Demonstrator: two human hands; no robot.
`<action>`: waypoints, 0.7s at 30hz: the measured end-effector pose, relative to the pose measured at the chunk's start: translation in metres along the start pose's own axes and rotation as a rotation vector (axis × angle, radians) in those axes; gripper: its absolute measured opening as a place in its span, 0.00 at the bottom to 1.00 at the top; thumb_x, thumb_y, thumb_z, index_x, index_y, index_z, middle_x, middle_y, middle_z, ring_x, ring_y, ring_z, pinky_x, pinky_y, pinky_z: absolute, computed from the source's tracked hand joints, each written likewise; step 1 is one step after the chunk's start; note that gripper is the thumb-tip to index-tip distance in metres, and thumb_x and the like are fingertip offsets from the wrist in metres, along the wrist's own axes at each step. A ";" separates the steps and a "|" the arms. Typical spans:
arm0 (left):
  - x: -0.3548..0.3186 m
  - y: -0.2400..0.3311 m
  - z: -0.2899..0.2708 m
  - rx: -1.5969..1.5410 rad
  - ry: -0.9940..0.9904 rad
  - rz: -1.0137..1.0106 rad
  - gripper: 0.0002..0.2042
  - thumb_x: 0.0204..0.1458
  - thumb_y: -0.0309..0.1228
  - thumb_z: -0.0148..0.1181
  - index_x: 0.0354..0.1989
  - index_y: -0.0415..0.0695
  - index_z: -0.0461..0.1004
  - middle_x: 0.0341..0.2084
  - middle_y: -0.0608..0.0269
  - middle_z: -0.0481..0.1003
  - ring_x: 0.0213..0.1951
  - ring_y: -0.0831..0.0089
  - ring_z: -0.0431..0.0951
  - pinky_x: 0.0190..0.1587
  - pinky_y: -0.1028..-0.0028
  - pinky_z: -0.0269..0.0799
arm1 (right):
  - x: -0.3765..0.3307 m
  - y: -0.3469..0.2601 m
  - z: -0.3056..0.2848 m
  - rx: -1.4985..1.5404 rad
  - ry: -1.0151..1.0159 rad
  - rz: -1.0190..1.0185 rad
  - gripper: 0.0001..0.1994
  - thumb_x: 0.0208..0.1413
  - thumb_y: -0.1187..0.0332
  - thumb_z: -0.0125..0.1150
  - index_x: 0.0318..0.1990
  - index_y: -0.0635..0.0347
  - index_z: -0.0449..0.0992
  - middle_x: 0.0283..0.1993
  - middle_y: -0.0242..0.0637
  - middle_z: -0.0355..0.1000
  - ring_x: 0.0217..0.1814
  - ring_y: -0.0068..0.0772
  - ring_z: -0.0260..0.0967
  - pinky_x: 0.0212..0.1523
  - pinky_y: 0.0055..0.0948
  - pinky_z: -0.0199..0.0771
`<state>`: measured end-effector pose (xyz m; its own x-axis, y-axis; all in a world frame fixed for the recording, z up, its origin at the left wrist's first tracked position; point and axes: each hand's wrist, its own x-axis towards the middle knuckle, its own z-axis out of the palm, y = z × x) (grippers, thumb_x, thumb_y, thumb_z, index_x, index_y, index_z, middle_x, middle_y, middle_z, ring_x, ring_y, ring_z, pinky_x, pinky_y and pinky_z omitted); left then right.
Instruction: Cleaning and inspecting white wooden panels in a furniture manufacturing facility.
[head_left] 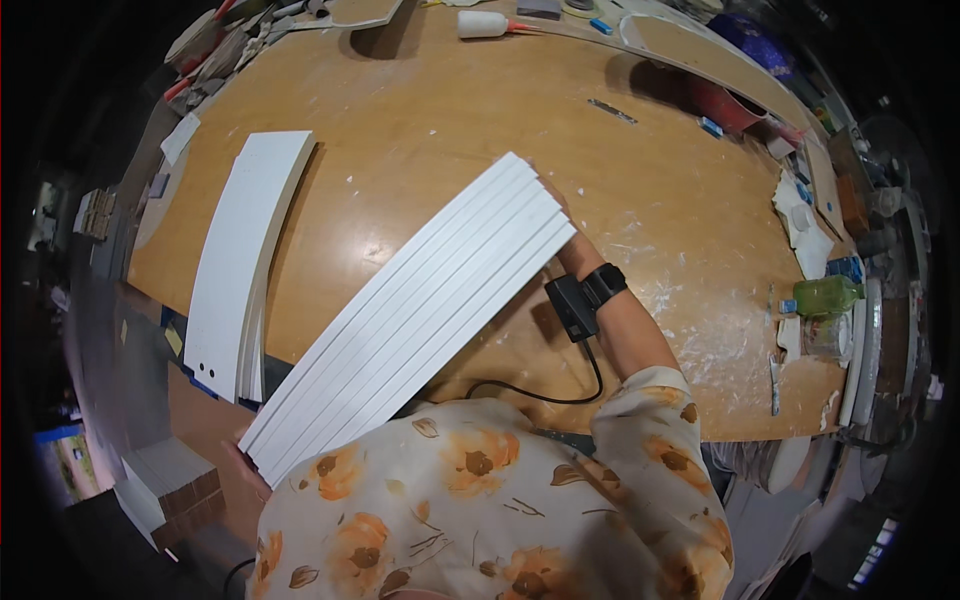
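A stack of long white boards [405, 320] lies slantwise across my front, its several edges side by side and facing up. At its lower left end my left hand [247, 468] is closed on the boards; only some fingers and the hand's edge show. My right hand [562, 205] grips the upper right end from the far side, its fingers mostly hidden by the boards. A black strap with a small box and cable [574, 308] sits on my right wrist. To the left, another pile of white boards [245, 240] rests on the table, two dark holes near its close end.
The wooden table [400, 120] bears white smears. A white bottle with a red nozzle [483, 25] lies at the back, near a thin metal strip [612, 111]. A green container [826, 296] stands at the right edge. Stacked panels [175, 485] stand below left.
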<state>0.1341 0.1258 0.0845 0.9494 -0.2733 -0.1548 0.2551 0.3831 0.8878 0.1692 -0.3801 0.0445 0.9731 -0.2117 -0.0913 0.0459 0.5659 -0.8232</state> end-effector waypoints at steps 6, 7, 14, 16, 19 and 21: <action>-0.006 0.010 -0.001 0.108 0.154 0.066 0.25 0.56 0.50 0.30 0.42 0.41 0.66 0.39 0.55 0.71 0.43 0.69 0.69 0.45 0.70 0.66 | -0.023 -0.056 0.029 -0.246 0.142 0.058 0.25 0.59 0.51 0.35 0.49 0.65 0.66 0.41 0.36 0.69 0.43 0.25 0.65 0.45 0.23 0.65; -0.002 0.002 -0.013 0.016 0.141 0.001 0.25 0.56 0.50 0.30 0.41 0.41 0.67 0.38 0.56 0.71 0.41 0.69 0.69 0.45 0.70 0.66 | -0.027 -0.066 0.036 -0.365 0.064 0.027 0.26 0.58 0.50 0.36 0.51 0.65 0.64 0.44 0.39 0.67 0.46 0.28 0.64 0.47 0.24 0.63; 0.029 0.006 -0.006 0.091 0.144 -0.068 0.28 0.56 0.53 0.30 0.40 0.38 0.68 0.35 0.58 0.71 0.37 0.71 0.71 0.42 0.74 0.67 | -0.002 -0.071 0.067 -1.202 0.064 -0.079 0.28 0.52 0.48 0.46 0.48 0.67 0.64 0.45 0.49 0.67 0.47 0.37 0.64 0.47 0.28 0.62; 0.037 0.013 0.001 -0.049 0.127 -0.116 0.29 0.55 0.53 0.32 0.41 0.37 0.68 0.35 0.58 0.71 0.37 0.72 0.71 0.42 0.75 0.68 | 0.015 -0.069 0.071 -1.081 0.037 -0.043 0.28 0.52 0.48 0.46 0.47 0.67 0.65 0.44 0.49 0.68 0.45 0.37 0.65 0.46 0.28 0.62; 0.057 0.018 -0.013 -0.051 0.192 -0.157 0.29 0.54 0.54 0.35 0.41 0.36 0.68 0.35 0.58 0.71 0.36 0.74 0.71 0.41 0.77 0.68 | 0.043 -0.061 0.078 -1.142 0.032 0.005 0.27 0.52 0.49 0.47 0.45 0.68 0.67 0.41 0.48 0.69 0.42 0.36 0.66 0.45 0.27 0.62; 0.073 0.012 -0.027 0.075 0.288 -0.138 0.29 0.53 0.54 0.37 0.42 0.36 0.67 0.35 0.59 0.71 0.36 0.75 0.72 0.41 0.79 0.68 | 0.061 -0.051 0.071 -1.163 0.047 0.015 0.24 0.53 0.50 0.46 0.44 0.65 0.67 0.33 0.33 0.66 0.34 0.23 0.58 0.37 0.22 0.60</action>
<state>0.2112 0.1344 0.0727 0.9225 -0.0531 -0.3824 0.3806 0.2910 0.8777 0.2418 -0.3654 0.1204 0.9612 -0.2546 -0.1059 -0.2243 -0.4988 -0.8372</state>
